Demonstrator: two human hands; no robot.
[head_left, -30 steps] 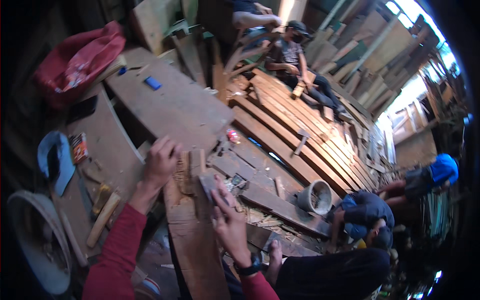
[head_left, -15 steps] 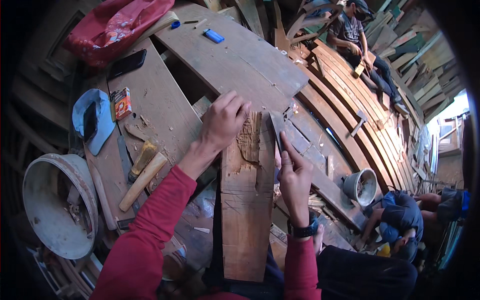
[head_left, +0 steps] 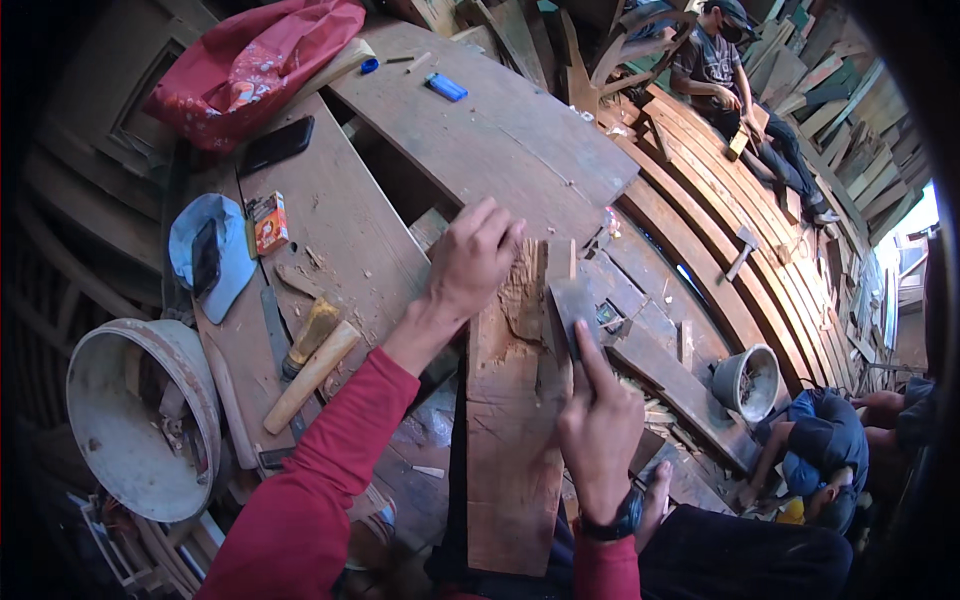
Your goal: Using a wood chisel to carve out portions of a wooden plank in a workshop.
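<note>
A long wooden board [head_left: 512,450] stretches away from me over my lap, its far part rough and hollowed. My left hand [head_left: 480,255] is closed at the far left edge of the board, fingers curled over it; the fingertips are partly hidden. In my right hand [head_left: 602,425] is a flat metal chisel blade [head_left: 572,305], with my index finger laid along it. The blade lies against the right side of the board, pointing away from me. My palm hides the rest of the tool.
At left are a wooden mallet handle [head_left: 312,378], a large bucket [head_left: 95,420], a light blue cap [head_left: 225,270], a black phone [head_left: 276,145] and a small box [head_left: 268,222]. A blue lighter [head_left: 446,87] lies farther off. At right are a hammer [head_left: 741,252], a small bucket [head_left: 722,383] and other people.
My right hand and the chisel have moved toward me along the board's right side, and the blade now tilts over it. My left hand keeps its place. The whole view has shifted slightly.
</note>
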